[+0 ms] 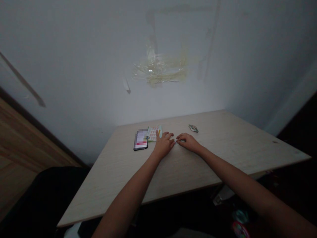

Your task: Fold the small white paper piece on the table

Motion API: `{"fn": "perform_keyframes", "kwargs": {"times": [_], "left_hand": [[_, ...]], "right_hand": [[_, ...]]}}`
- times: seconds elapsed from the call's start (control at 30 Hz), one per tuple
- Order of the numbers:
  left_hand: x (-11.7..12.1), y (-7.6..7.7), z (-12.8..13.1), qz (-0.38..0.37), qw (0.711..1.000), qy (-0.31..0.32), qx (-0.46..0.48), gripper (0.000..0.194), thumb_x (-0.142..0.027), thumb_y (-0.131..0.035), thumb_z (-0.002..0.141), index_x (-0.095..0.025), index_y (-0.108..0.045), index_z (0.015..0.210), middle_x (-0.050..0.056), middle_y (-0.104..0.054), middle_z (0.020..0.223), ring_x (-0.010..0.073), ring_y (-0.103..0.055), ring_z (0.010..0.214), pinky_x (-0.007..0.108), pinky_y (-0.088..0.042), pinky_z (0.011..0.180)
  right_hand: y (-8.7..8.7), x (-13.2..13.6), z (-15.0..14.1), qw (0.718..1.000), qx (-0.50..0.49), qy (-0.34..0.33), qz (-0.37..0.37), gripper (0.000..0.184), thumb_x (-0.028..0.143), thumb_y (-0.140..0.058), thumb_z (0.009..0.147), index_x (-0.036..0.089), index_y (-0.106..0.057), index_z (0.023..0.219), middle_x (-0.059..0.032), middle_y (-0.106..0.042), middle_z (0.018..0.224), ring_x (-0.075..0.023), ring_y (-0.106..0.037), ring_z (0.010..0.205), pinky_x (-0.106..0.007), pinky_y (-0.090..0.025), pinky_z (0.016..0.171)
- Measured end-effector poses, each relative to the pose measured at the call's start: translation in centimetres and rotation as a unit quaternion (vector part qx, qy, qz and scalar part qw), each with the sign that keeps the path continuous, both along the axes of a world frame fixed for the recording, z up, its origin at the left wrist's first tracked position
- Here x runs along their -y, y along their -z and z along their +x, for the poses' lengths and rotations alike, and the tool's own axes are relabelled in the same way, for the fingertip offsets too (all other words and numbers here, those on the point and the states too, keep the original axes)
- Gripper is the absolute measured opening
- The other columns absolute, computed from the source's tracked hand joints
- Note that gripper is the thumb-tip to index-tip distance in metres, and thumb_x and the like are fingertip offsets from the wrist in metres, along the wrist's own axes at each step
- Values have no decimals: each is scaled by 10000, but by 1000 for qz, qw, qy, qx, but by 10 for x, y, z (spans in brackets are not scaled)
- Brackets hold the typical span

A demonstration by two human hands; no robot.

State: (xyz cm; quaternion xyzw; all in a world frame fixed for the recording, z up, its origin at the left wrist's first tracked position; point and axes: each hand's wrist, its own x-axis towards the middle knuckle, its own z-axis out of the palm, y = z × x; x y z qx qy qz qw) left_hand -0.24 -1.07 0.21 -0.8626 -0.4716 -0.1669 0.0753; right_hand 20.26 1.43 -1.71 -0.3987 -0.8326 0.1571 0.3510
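Note:
My left hand (pixel 163 144) rests palm down on the table (pixel 116 168). One of its fingers stretches over the edge of a pale green printed sheet (pixel 153 132) with rows of small pinkish marks, while the thumb side is closed toward the middle. Facing it, my right hand (pixel 188 142) has its thumb and fingertips brought together in a pinch. A tiny whitish piece (pixel 176 142) shows between the two hands at the fingertips; its kind is too small to tell. Left of the sheet lies a phone (pixel 141 139) in a dark case, its lit screen blurred.
A small crumpled-looking dark and green packet (pixel 193 128) lies beyond my right hand. Behind the table rises a wall (pixel 99 66) with clear tape (pixel 163 71) stuck on it. A dark chair-like shape (pixel 54 188) stands at the left, and a pink round object (pixel 240 229) lies below, right.

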Motion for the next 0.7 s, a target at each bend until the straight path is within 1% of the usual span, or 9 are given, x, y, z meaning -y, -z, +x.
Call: {"fn": "perform_keyframes", "kwargs": {"times": [0.1,0.17,0.23,0.4,0.53,0.7], "left_hand": [[0,6,-2,2,999,-24,26,251,-412,-558,959,-392,-713,1155,10,-574,1394,285,-430,1336,742,0,1147],[-1,9,-4,4,999,-31,41,244,-422,-602,933,-383,-719,1144,22,-568,1384,294,-450,1312,772,-39,1126],[-2,11,-5,3,998,-29,52,235,-420,-627,919,-379,-727,1128,25,-565,1372,293,-464,1297,778,-56,1121],[-2,9,-6,4,998,-22,66,196,-410,-628,921,-385,-748,1074,19,-565,1362,279,-477,1287,768,-42,1128],[-1,4,-4,5,999,0,44,210,-404,-565,960,-373,-764,1018,2,-579,1365,273,-467,1295,762,10,1132],[1,4,-3,4,999,-5,33,234,-420,-540,971,-382,-751,1065,9,-575,1375,274,-448,1315,744,14,1142]], "right_hand": [[1,-1,0,1000,1,-2,-3,136,170,-648,826,208,-778,840,-67,-750,1016,-213,-663,980,-367,-479,949],[1,-1,0,1000,4,-3,-3,135,166,-645,828,201,-774,846,-70,-748,1016,-215,-661,979,-365,-478,945],[0,-1,1,1000,6,-5,-4,135,172,-643,833,199,-773,855,-71,-747,1021,-218,-658,984,-366,-476,944],[-1,0,1,1000,4,-5,-6,134,187,-643,842,202,-774,864,-71,-748,1005,-218,-658,972,-367,-479,929],[1,-1,0,1000,9,5,2,132,211,-644,854,196,-775,866,-77,-750,983,-227,-660,965,-371,-482,919],[2,-2,0,1000,10,6,3,134,173,-643,836,193,-772,866,-77,-752,981,-221,-665,954,-365,-484,920]]}}
